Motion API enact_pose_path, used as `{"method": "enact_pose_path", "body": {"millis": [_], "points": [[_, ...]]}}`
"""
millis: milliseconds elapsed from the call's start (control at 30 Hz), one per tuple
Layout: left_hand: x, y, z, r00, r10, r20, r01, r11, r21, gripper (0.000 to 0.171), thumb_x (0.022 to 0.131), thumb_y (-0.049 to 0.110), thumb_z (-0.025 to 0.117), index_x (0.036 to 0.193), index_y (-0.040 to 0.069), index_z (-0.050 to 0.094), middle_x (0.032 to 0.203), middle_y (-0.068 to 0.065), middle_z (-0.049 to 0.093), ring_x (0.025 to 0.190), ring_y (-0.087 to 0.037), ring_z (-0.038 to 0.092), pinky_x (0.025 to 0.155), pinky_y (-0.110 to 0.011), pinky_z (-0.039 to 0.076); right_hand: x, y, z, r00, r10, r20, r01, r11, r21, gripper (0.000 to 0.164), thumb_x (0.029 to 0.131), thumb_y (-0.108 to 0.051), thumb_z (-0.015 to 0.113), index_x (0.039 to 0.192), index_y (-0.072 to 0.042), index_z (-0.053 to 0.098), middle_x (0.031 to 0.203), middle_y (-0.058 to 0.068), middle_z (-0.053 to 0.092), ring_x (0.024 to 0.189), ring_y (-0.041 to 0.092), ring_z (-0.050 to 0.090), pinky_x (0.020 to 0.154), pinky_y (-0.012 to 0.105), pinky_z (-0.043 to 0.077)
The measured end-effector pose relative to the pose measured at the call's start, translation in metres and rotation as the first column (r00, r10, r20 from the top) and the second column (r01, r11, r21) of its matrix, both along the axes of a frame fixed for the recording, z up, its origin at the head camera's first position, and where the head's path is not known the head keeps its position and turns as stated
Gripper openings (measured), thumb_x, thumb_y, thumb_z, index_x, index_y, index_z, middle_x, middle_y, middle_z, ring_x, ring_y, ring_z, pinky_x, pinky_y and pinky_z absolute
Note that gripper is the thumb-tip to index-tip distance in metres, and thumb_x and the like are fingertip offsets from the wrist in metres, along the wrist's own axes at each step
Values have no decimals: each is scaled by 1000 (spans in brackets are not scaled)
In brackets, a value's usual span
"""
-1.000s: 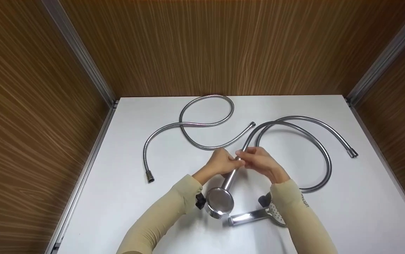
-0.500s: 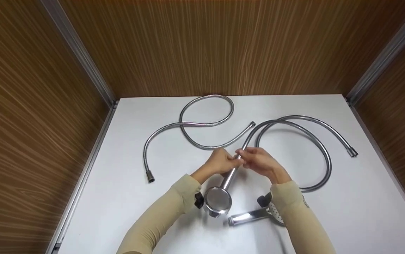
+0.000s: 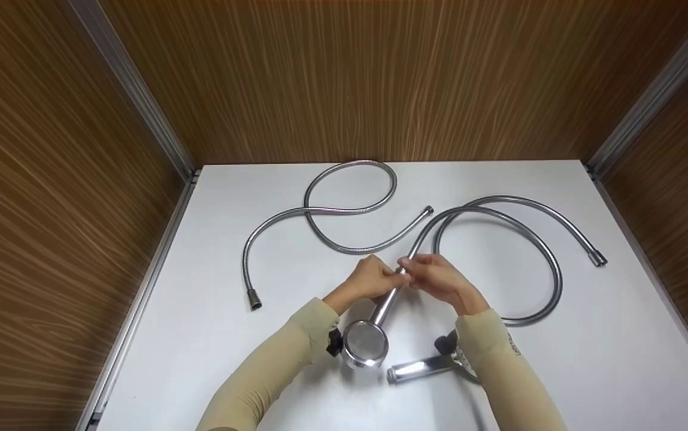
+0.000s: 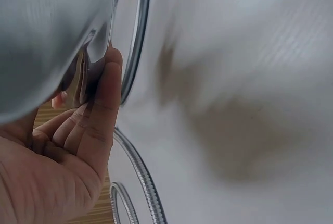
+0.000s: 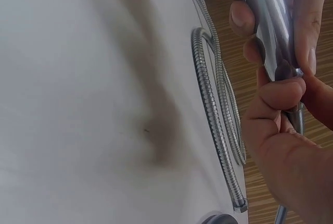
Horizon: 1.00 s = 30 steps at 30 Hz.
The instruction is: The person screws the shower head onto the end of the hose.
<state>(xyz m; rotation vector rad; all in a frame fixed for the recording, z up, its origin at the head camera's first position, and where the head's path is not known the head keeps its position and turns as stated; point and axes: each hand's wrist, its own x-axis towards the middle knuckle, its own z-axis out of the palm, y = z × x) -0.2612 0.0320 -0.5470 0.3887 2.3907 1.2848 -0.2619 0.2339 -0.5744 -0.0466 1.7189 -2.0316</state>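
Two hands hold a shower head (image 3: pixel 366 342) where it meets a hose (image 3: pixel 558 284), above a white table (image 3: pixel 176 335).
The left hand (image 3: pixel 372 276) grips the handle (image 5: pixel 273 21); the right hand (image 3: pixel 438 275) pinches close to where hose and handle meet. The head points toward the person. It would likely go best with the handle held still, the hose in line, and only the right fingertips turning; tightness cannot be seen.
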Motion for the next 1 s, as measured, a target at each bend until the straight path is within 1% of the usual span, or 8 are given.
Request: {"method": "enact_pose_path", "body": {"millis": [133, 233, 367, 433, 567, 700, 800, 1000], "points": [[0, -2, -5, 1000, 0, 0, 0, 1000, -3, 44, 92, 38, 77, 71, -1, 79, 44, 11, 50, 48, -10, 53, 46, -20, 45, -1, -3, -3, 1000, -3, 14, 3, 1000, 20, 16, 108, -11, 57, 108, 2, 67, 81, -3, 67, 75, 8, 60, 71, 20, 50], [0, -4, -7, 1000, 4, 16, -4, 1000, 4, 43, 92, 41, 78, 77, 1, 81, 50, 5, 55, 50, -13, 55, 48, -23, 49, -1, -3, -4, 999, -9, 32, 9, 1000, 30, 19, 108, -12, 58, 112, 4, 66, 83, -3, 68, 77, 9, 60, 73, 20, 50], [0, -6, -8, 998, 3, 59, -5, 999, 34, 42, 93, 43, 78, 86, 2, 83, 58, -3, 62, 53, -14, 58, 54, -31, 57, -1, -2, -4, 999, -10, 43, 9, 999, 32, 18, 108, -13, 57, 110, 1, 68, 83, -3, 67, 78, 9, 61, 75, 21, 51], [-1, -7, -8, 997, 5, 77, -9, 999, 51, 43, 93, 43, 78, 86, 2, 83, 59, -4, 62, 53, -13, 58, 54, -30, 57, -1, -2, -4, 999, -9, 48, 8, 1000, 25, 18, 109, -13, 56, 109, 0, 69, 84, -2, 67, 79, 10, 61, 76, 22, 51], [-1, -11, -10, 996, -6, 87, 0, 998, 63, 42, 92, 44, 78, 90, 2, 84, 56, 4, 58, 53, -10, 56, 51, -22, 50, -1, -5, -4, 998, -13, 61, 12, 1000, 10, 18, 109, -12, 56, 112, 0, 69, 85, -2, 69, 79, 10, 62, 76, 21, 52], [-3, -17, -14, 996, -25, 82, 21, 998, 57, 43, 92, 44, 78, 87, 2, 84, 48, 12, 47, 51, -6, 48, 49, -18, 41, 1, -10, -5, 998, -3, 55, 3, 1000, 14, 20, 108, -10, 55, 113, 4, 68, 85, -2, 69, 80, 10, 63, 77, 21, 53], [-5, -21, -19, 995, -38, 93, 33, 998, 54, 46, 91, 44, 79, 84, -1, 83, 48, 11, 45, 50, -6, 46, 49, -18, 40, 1, -13, -8, 999, 1, 49, -2, 999, 36, 19, 107, -10, 57, 110, 3, 70, 84, -2, 69, 80, 10, 63, 77, 21, 53], [-5, -24, -30, 992, -55, 116, 50, 998, 42, 43, 90, 43, 81, 86, 1, 83, 56, 1, 57, 53, -9, 52, 52, -19, 45, 2, -16, -15, 998, 1, 61, -6, 997, 81, 17, 107, -12, 60, 106, 0, 71, 85, -2, 69, 79, 10, 61, 74, 20, 51]]}}
